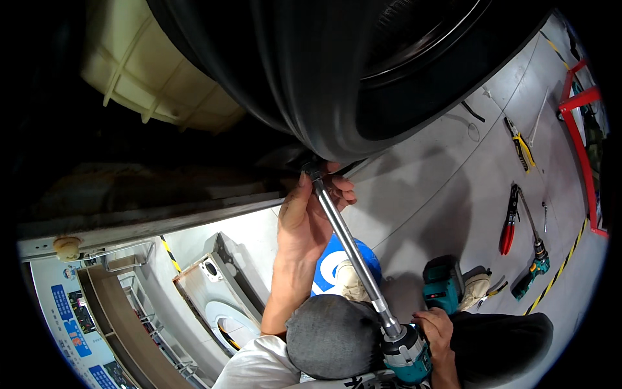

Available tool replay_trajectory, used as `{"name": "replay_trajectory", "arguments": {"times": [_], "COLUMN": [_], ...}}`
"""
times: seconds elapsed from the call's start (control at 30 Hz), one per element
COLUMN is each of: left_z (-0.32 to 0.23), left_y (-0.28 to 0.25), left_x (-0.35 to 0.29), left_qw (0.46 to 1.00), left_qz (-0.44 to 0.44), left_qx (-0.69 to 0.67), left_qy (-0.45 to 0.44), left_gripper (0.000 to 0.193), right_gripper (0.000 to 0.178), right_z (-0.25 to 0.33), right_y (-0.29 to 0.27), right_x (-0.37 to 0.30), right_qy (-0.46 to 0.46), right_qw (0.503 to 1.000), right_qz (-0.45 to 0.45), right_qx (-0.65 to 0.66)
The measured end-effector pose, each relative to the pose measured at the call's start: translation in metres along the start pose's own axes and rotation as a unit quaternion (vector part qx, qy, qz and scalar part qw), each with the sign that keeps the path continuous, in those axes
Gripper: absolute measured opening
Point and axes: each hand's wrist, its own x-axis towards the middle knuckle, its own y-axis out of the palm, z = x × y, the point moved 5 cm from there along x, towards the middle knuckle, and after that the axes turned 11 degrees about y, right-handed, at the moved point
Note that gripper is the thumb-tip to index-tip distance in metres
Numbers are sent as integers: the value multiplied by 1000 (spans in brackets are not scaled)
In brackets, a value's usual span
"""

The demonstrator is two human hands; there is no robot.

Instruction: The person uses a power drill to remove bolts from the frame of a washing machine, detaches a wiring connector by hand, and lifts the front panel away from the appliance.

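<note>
My right hand (438, 329) is wrapped round a teal-and-black power driver (409, 360) at the lower middle. A teal block (442, 290), which looks like its battery, shows just beyond the hand. From the driver's nose a long silver extension bar (350, 245) slants up and left. My left hand (307, 217) curls round the bar's far end, under the dark rubber door seal (317, 97) of a washing machine. What the tip meets is hidden by fingers and shadow. Behind the seal, a cream ribbed plastic tub (152, 71) shows at the upper left.
On the floor at the right lie yellow-and-black pliers (520, 148), red-handled pliers (508, 230) and a teal-handled tool with a long shaft (535, 264). A red metal frame (581, 100) stands beyond. At the lower left are a washer panel with a round opening (223, 314) and a brown shelf (107, 311).
</note>
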Motion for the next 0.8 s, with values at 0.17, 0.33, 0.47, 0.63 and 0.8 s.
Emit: {"name": "replay_trajectory", "arguments": {"times": [0.17, 0.33, 0.47, 0.63, 0.8], "left_z": [1, 1, 0, 1, 2], "left_y": [1, 3, 1, 1, 3], "left_x": [0, 0, 0, 0, 0], "left_qw": [1000, 1000, 1000, 1000, 1000], "left_qz": [8, 5, 6, -1, 6], "left_qx": [-12, -22, -22, -23, -27], "left_qy": [4, -1, 6, 2, 3], "left_gripper": [42, 42, 42, 42, 41], "right_gripper": [21, 23, 22, 22, 27], "right_z": [-3, -6, 0, 3, -1], "right_y": [7, 12, 7, 8, 14], "right_x": [-7, -10, -7, -1, -8], "right_qy": [35, 33, 1, 42, 57], "right_qw": [999, 998, 1000, 998, 992], "right_qz": [-1, 6, 9, 15, 47], "right_qx": [20, 46, -9, 50, 104]}}
